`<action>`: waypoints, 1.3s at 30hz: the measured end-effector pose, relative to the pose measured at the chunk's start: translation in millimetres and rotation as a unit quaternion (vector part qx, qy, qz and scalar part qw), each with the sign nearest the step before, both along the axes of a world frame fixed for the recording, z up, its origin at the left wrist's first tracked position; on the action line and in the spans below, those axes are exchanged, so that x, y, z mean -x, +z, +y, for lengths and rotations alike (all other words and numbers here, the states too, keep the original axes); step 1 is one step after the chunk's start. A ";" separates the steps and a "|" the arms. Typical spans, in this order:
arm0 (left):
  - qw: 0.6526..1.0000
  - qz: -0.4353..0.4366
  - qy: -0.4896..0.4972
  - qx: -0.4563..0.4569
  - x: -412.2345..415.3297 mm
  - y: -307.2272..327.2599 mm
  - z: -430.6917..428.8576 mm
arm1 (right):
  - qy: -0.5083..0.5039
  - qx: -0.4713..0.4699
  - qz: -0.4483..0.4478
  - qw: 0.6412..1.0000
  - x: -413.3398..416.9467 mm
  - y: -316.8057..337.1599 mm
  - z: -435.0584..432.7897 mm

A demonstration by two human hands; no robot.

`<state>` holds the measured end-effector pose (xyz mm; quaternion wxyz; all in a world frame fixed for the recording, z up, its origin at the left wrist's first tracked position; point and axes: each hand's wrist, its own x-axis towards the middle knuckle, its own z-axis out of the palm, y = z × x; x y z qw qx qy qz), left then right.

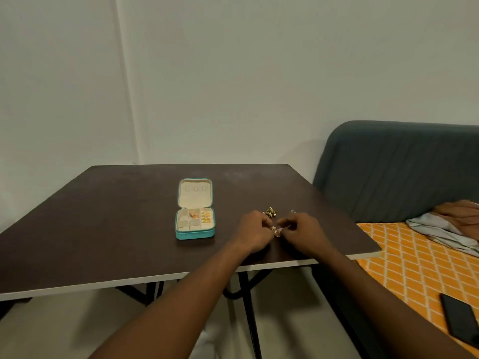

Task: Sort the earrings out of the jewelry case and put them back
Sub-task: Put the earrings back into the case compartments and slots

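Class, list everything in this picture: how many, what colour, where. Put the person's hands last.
jewelry case: one, teal with cream lining, open on the table's middle.
cased earrings: several, gold and orange, in the case's compartments.
loose earrings: small cluster, dark and gold, on the table right of the case.
held earring: one, gold, between the fingertips.
table: one, dark brown, centre.
sheet: one, orange with white lattice, right.
phone: one, black, on the sheet, bottom right.
backrest: one, dark grey-green, behind the sheet.
left hand, right hand: both pinching the held earring.
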<state>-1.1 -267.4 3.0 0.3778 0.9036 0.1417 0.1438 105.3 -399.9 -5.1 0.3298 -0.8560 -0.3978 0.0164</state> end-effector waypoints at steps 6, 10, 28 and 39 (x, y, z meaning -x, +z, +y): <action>0.999 -0.001 0.036 0.028 -3.8 -5.9 -6.9 | -0.003 -0.029 -0.052 0.998 5.5 -17.7 13.4; 0.994 -0.002 0.052 0.093 2.3 -2.2 -4.1 | -0.014 -0.090 -0.030 0.995 8.5 -22.9 21.8; 0.941 -0.081 0.203 0.257 74.0 35.7 124.6 | 0.098 -0.284 0.155 0.941 67.9 14.3 155.1; 0.954 -0.016 0.225 0.195 87.8 17.9 163.7 | 0.096 -0.161 0.142 0.972 76.3 -2.7 198.0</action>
